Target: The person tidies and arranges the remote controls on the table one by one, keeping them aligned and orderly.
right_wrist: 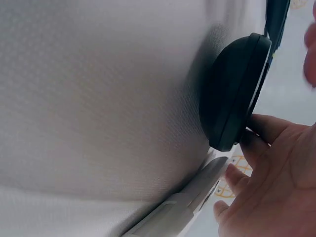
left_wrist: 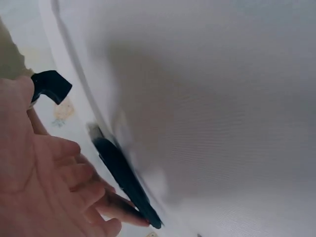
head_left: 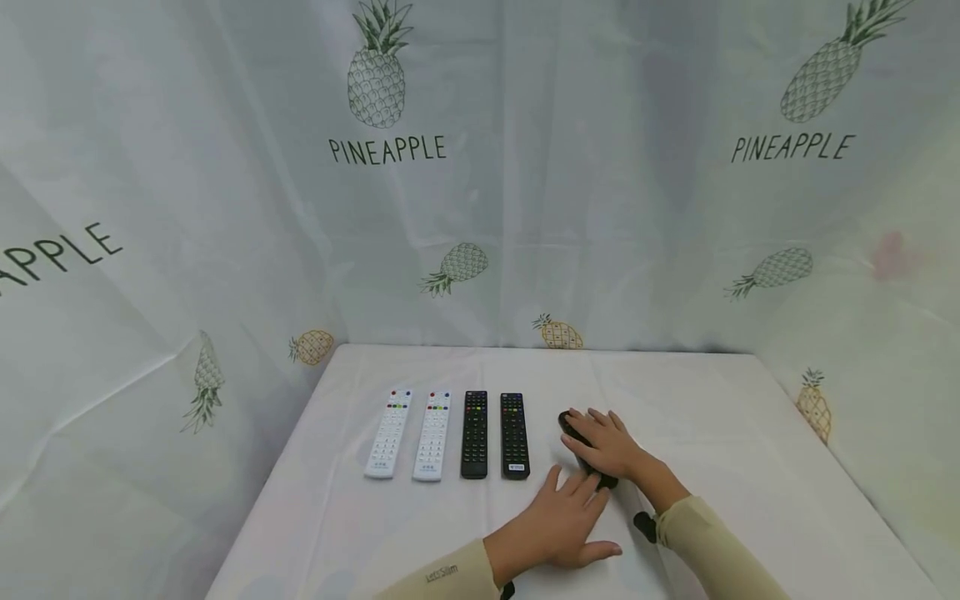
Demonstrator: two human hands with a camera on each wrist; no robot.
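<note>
My right hand lies over a black remote control that slants on the white tabletop. Fairly straight fingers rest on its upper face, and I see the thick, rounded end of this remote from the right wrist. My left hand is spread palm down, its fingertips at the near end of the same remote, thumb held apart. Whether those fingertips touch it is hard to tell. To the left stand two black remotes and two white remotes, side by side in a row.
A pale long object lies beside the black remote in the right wrist view; the hand hides it from the head. White cloth covers the table. Pineapple-print curtains enclose its back and sides.
</note>
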